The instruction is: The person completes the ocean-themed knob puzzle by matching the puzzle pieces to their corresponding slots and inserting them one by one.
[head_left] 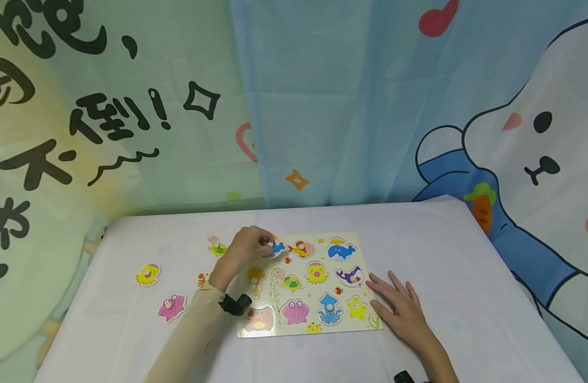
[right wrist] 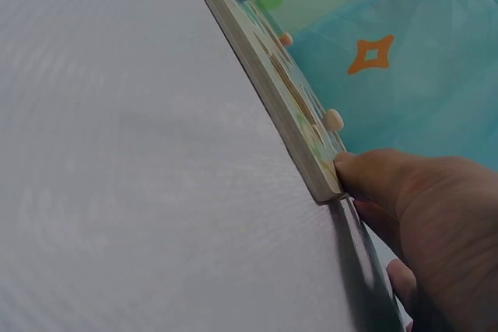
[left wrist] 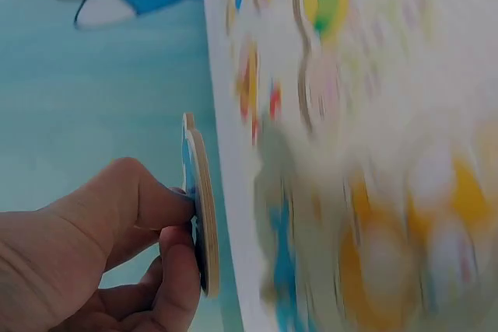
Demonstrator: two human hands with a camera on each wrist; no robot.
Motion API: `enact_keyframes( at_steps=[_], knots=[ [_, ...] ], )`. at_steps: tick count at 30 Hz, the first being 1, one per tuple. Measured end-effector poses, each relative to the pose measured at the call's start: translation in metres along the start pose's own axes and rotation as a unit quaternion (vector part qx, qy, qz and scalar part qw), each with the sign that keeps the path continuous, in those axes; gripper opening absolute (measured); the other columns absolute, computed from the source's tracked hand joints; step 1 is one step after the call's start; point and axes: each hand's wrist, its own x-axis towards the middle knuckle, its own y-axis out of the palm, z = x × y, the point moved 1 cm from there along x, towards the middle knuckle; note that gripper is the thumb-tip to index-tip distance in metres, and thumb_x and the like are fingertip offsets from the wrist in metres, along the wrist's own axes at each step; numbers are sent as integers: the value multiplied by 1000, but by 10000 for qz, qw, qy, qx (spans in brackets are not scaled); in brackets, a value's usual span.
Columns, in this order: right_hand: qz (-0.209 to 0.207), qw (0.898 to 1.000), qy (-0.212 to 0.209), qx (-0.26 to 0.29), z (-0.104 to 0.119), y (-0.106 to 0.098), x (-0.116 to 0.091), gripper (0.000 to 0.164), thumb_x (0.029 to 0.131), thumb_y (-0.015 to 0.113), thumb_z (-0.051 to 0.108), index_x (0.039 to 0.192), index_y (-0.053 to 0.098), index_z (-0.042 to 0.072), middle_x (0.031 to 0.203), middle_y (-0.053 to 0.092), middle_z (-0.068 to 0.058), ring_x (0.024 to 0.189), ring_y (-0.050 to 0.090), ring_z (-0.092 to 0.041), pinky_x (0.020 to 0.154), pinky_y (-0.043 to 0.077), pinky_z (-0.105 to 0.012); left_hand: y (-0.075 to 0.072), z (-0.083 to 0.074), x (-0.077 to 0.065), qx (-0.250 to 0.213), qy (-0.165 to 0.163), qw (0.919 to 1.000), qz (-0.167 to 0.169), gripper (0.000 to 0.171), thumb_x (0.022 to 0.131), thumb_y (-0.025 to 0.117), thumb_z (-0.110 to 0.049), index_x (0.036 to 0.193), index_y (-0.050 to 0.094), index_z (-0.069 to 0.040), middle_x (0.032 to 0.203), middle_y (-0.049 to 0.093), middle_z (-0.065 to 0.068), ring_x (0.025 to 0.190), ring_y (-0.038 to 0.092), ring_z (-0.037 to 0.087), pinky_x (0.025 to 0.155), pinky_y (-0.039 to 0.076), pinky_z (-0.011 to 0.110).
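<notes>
My left hand pinches a blue whale puzzle piece above the upper left part of the wooden puzzle board. Thumb and fingers meet on the picture side of the piece in the left wrist view, where its wooden edge shows side-on. The board lies flat and bears sea-animal shapes, among them a whale shape at the upper right. Beside the board's right edge lies my right hand, fingers extended. Its thumb touches the board's corner in the right wrist view.
Loose to the left on the white-covered table lie an octopus piece, a pink shell piece and a turtle piece. An orange piece is partly hidden by my left wrist. A printed curtain hangs behind.
</notes>
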Motion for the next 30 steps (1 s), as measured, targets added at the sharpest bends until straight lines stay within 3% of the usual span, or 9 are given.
enact_keyframes(
  at_steps=[8,16,20,23,30],
  knots=[
    [46,10000,-32,20,-1,-1,0,41,91,62,27,130,61,16,144,52,-12,142,24,-47,111,5,-68,41,-37,20,67,497,9980,395,5,80,68,-6,76,69,-9,62,51,-4,60,41,8,56,30,19],
    [32,10000,-43,41,-2,-2,-1,41,91,63,27,129,61,16,143,53,-12,142,24,-47,111,6,-68,63,-66,35,-167,207,9970,721,6,85,69,-12,88,73,-10,79,62,-2,76,49,12,70,38,22],
    [9,10000,-69,31,-3,-2,-1,40,90,63,26,129,61,15,143,53,-13,142,25,-48,111,6,-69,76,-80,48,-87,226,9969,745,9,86,69,-15,92,75,-10,84,66,-2,74,50,10,65,38,19],
    [30,9999,-103,64,-4,-2,0,40,91,62,26,130,61,15,143,53,-13,141,25,-48,110,6,-69,86,-88,57,-45,225,9976,656,6,85,70,-15,84,74,-10,81,66,-1,70,49,10,59,35,18],
    [34,9999,-158,28,-3,-1,1,40,91,62,25,130,61,15,143,53,-12,141,26,-48,110,6,-69,104,-98,66,-180,-125,9983,533,13,85,69,-13,72,67,-13,74,57,-4,71,46,10,62,34,20]
  ],
)
